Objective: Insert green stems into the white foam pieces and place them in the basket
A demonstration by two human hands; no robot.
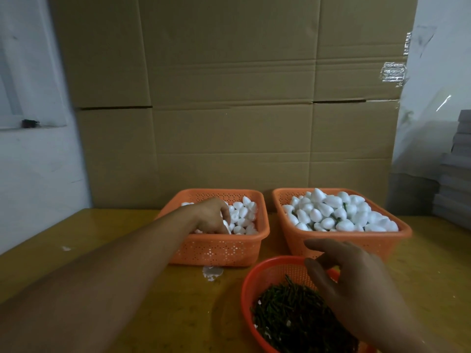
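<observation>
nearest, the right hand hovers loosely open over the round red basket of green stems — beyond, the left hand curls among white foam pieces in the left orange basket; whether it grips one, i cannot tell — the right orange basket is heaped full.

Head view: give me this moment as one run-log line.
left hand: in left basket, on foam pieces | right hand: over stem bowl, grasp unclear | right basket: heaped

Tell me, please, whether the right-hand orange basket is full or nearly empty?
Full: white foam pieces heap above the rim of the right orange basket.
</observation>
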